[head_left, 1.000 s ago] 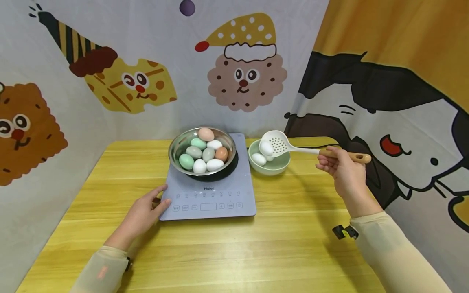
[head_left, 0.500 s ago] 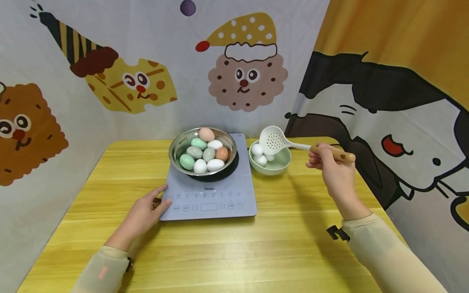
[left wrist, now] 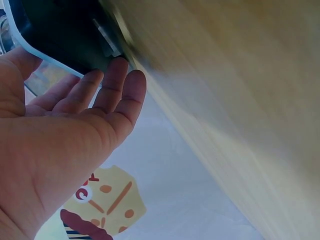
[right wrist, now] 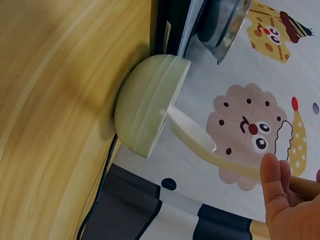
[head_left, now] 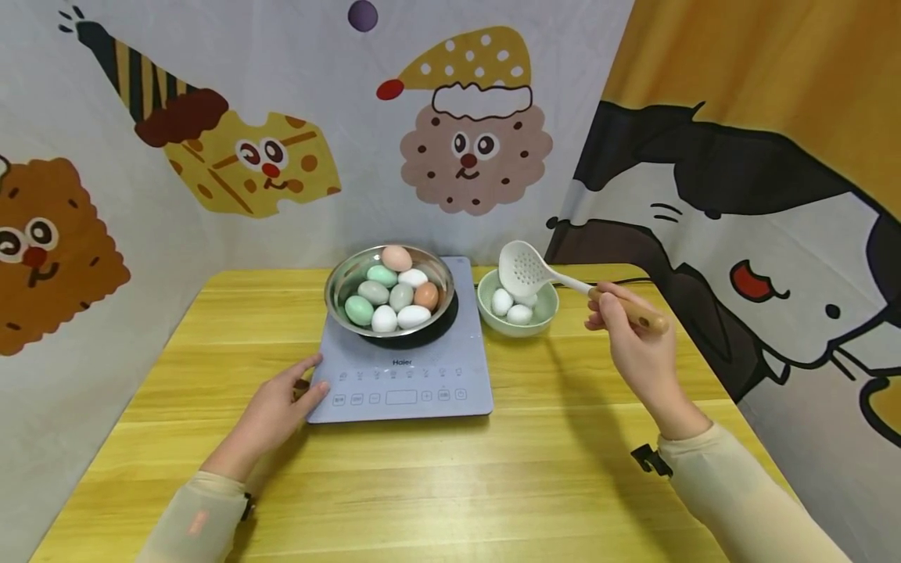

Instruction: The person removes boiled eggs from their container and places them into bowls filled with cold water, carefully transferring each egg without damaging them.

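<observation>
My right hand (head_left: 637, 340) grips the wooden handle of a white slotted ladle (head_left: 524, 268). The ladle's perforated bowl tilts over a pale green bowl (head_left: 517, 328), its lower edge right at the rim in the right wrist view. White eggs (head_left: 519, 314) lie inside the green bowl, one partly hidden by the ladle. My left hand (head_left: 271, 410) holds the front left edge of a lilac induction cooker (head_left: 436, 383), thumb at the top edge and other fingers along its side and underside. On the cooker stands a steel pan (head_left: 331, 301) of several white, green and brown eggs (head_left: 401, 295).
The wooden table (head_left: 422, 485) meets a cartoon-printed cloth (head_left: 281, 234) at the back and sides. A black cable (head_left: 626, 280) runs behind the green bowl to the right. The pan's rim stands just left of the green bowl.
The egg on the ladle has rolled off into the green bowl, where the eggs shifted. My right hand moved left and turned the ladle's handle downward. The left hand stayed put.
</observation>
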A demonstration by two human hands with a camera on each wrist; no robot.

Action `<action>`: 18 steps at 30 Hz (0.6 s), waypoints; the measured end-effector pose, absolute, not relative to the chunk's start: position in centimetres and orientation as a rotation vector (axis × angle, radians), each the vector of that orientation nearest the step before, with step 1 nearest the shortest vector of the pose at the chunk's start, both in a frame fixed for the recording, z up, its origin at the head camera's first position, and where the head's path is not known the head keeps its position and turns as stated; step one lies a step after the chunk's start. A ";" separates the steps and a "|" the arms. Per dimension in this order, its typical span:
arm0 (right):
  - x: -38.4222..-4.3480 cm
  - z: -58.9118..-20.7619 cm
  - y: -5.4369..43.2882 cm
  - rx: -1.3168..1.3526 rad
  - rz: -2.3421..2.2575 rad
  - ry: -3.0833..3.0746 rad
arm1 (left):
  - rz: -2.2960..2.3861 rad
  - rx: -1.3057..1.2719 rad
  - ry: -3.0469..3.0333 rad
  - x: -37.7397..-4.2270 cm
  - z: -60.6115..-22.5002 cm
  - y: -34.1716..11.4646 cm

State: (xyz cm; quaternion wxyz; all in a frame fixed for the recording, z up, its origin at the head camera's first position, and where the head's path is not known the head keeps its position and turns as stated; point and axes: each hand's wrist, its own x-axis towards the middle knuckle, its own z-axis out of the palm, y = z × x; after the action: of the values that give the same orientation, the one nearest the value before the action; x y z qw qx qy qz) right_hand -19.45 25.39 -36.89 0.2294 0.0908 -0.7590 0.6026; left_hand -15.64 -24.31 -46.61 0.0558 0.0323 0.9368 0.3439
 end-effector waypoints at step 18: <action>-18.1 -35.8 25.0 1.002 0.536 -1.928 | 1.036 0.114 2.855 -15.7 -46.5 -24.4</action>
State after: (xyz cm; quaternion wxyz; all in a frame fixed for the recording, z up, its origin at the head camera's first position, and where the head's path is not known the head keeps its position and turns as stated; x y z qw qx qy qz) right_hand -18.13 25.02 -35.82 0.4366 0.4026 -0.7751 0.2156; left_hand -15.67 -24.37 -46.54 0.0511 0.0374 0.9381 0.3406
